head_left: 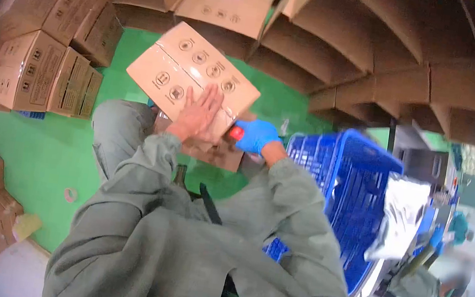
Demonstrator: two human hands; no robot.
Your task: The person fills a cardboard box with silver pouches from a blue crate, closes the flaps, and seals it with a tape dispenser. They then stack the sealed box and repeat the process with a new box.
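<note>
A cardboard carton (pixel 191 69) with printed handling symbols is tilted in front of me, and shiny clear tape runs along its seam. My left hand (pixel 199 111) is bare and lies flat on its top face, fingers stretched out. Beside the carton's near right corner, my right hand (pixel 257 137), in a blue glove, is closed around a small red tool (pixel 236 132). Most of that tool is hidden by the glove, so its kind does not show. Below the carton is more brown cardboard (pixel 212 154), partly covered by my arms.
Closed cartons (pixel 27 70) are stacked at the left. Open cartons (pixel 349 43) line the back and right. A blue plastic crate (pixel 366 142) stands close to my right arm, with a silver bag (pixel 401 214) at its edge. A tape roll (pixel 69 195) lies on the green floor. Another person (pixel 419 283) is at far right.
</note>
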